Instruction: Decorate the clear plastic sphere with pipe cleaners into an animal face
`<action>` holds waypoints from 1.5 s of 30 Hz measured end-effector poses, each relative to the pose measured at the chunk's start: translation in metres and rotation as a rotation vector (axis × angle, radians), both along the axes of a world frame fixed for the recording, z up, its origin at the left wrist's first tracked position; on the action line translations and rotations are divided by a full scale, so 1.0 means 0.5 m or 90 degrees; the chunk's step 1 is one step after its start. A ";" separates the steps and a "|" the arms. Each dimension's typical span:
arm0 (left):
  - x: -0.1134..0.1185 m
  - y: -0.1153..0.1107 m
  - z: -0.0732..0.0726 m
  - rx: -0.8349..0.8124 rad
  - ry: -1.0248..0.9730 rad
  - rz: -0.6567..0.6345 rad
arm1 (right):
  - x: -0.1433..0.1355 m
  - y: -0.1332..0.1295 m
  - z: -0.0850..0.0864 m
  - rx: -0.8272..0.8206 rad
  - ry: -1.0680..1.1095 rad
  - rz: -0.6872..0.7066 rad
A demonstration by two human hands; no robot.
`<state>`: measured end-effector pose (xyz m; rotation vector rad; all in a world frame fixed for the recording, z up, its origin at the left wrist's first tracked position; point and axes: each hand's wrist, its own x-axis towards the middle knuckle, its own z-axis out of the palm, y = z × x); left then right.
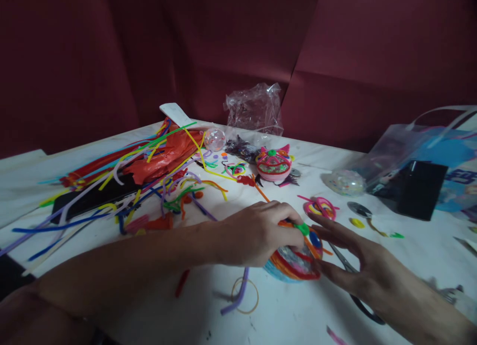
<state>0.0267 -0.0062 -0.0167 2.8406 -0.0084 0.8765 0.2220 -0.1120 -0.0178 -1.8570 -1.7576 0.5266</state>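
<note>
Head view: decorated ball (292,258) between the fingers (286,237)

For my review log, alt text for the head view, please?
The left hand and right hand touch an orange-and-blue ball over a white table strewn with pipe cleaners. The right hand partly hides scissors; a pink ball sits behind.

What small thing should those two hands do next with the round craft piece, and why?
Perhaps use the right hand to press the orange strip against the round craft piece, while the left hand steadies it. The strip slants across the front, with the right fingertips close by, and the left hand lies over the piece's other side.
</note>
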 end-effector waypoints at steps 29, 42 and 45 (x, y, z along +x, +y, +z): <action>-0.014 -0.010 -0.024 -0.026 -0.039 0.017 | 0.019 0.011 -0.019 0.078 0.033 0.063; -0.018 -0.008 -0.026 -0.022 -0.041 0.032 | 0.031 0.026 -0.022 0.031 0.059 0.108; -0.018 -0.009 -0.026 -0.017 -0.044 0.041 | 0.025 0.024 -0.019 0.013 0.079 0.104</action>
